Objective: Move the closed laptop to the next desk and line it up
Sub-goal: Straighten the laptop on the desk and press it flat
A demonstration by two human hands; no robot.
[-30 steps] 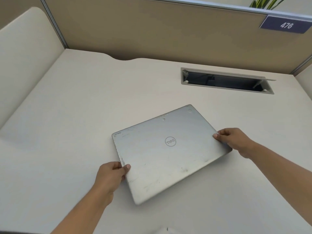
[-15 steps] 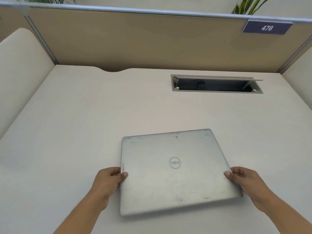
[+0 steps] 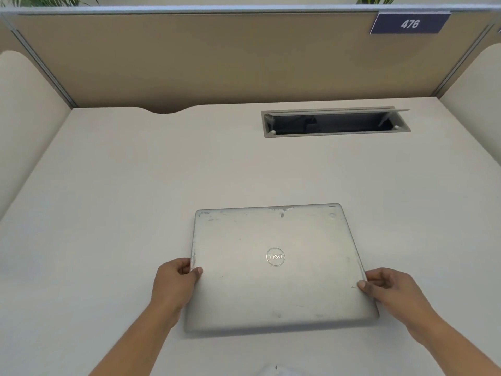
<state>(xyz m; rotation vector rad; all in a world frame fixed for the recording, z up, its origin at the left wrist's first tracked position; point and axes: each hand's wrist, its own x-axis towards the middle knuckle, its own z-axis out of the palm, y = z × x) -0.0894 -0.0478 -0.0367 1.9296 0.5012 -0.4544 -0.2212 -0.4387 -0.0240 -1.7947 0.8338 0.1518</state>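
Note:
A closed silver laptop with a round logo on its scuffed lid lies flat on the pale desk, near the front middle. Its edges run nearly parallel to the desk's back edge. My left hand grips the laptop's left edge, thumb on top of the lid. My right hand grips the right edge the same way. Both forearms come in from the bottom of the view.
An open cable slot with a raised flap is set into the desk at the back right. A tan partition with a blue plate reading 476 closes off the back. Curved cream side panels stand at left and right.
The laptop has been turned from a slanted position to nearly square with the desk. Both hands shifted with it to its left and right edges, and the view tilted up.

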